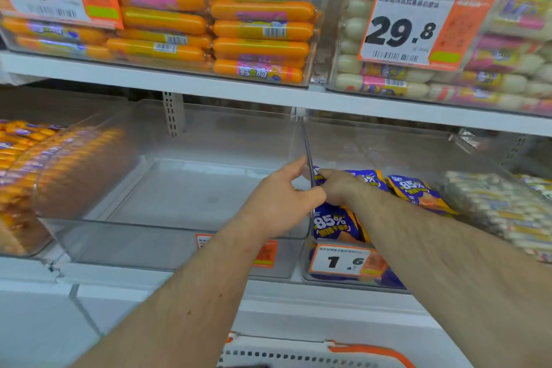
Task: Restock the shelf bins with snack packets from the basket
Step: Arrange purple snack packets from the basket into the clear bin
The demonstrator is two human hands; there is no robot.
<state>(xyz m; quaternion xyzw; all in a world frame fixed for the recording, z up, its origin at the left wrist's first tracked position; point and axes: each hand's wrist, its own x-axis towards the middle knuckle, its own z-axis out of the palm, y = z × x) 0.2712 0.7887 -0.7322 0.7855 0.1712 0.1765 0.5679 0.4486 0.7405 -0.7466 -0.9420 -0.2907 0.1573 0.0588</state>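
Blue and orange snack packets point(418, 193) marked 85% lie in the clear right-hand bin point(343, 278) on the lower shelf. My right hand point(340, 187) reaches into this bin palm down, its fingers curled over the top edge of one packet point(370, 178) by the bin's left wall. My left hand point(280, 203) is just left of it and pinches the upright clear wall point(306, 140) between this bin and the empty clear bin point(185, 188). The white basket point(298, 355) with an orange handle shows at the bottom edge; what it holds is hidden.
A bin of orange sausages point(44, 173) stands at lower left, and pale sausage sticks point(493, 203) at lower right. The upper shelf point(179, 81) carries bins of orange and white sausages behind price cards 28.8 and 29.8. A 1.6 price tag point(343, 261) hangs on the packet bin.
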